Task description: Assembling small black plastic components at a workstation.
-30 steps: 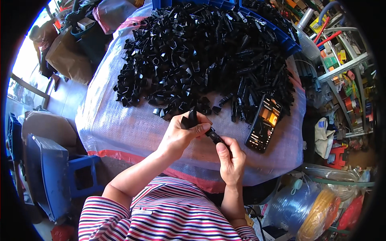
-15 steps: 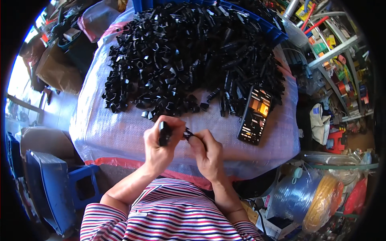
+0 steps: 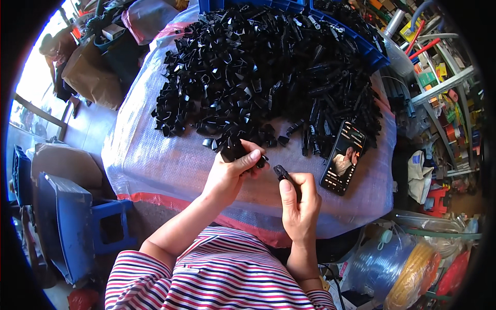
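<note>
A broad heap of small black plastic parts covers the far half of a sack-covered work surface. In front of the heap, my left hand is closed around a dark black plastic piece; a small black tip also shows at its fingertips. To the right and a little nearer, my right hand grips a slim black plastic part between thumb and fingers, its end pointing toward the left hand. A gap separates the two hands. Most of each held piece is hidden by fingers.
A phone with a lit screen lies right of my hands, against the heap. Blue crates stand behind. A blue plastic stool is at the left, wrapped tubing coils at the lower right. Another person is at far left.
My hands, close together before, have moved apart. The right hand has gone right with the slim part now in plain sight. The whole view has shifted slightly, and the phone's picture differs.
</note>
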{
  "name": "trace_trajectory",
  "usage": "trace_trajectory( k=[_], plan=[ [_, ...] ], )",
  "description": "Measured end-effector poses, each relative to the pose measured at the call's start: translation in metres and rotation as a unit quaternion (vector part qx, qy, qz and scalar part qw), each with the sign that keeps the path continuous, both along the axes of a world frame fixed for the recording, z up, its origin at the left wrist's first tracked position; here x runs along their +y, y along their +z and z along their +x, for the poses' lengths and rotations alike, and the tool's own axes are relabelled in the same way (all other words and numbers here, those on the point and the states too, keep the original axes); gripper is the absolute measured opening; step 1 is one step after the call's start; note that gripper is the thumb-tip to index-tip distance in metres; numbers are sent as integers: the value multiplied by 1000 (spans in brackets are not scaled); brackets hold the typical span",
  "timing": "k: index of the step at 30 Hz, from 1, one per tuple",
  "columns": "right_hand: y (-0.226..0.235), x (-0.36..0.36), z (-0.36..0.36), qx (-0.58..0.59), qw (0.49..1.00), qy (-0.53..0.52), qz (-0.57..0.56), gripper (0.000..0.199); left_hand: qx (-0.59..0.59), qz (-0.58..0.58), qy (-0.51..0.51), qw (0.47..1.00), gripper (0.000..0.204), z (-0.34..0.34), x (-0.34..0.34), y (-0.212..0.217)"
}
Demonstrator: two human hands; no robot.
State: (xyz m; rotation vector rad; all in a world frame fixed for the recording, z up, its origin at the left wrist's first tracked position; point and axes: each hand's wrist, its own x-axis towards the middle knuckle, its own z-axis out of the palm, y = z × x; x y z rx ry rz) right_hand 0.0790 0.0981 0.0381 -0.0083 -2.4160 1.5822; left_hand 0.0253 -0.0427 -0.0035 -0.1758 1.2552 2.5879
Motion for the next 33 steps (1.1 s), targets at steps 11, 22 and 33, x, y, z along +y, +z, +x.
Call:
trace_trajectory(
  k=[11, 22, 33],
  plan=[
    [-12, 7, -6, -30, 998, 61, 0, 18, 34, -49, 2, 998, 16, 7, 6, 0],
    [-28, -7, -15, -8, 996, 78, -48, 17, 153, -255, 86, 951, 6, 21, 11, 9],
    [-31, -27, -13, 147, 981, 41, 119, 19, -108, 174, -67, 976, 34, 27, -11, 9]
  ],
)
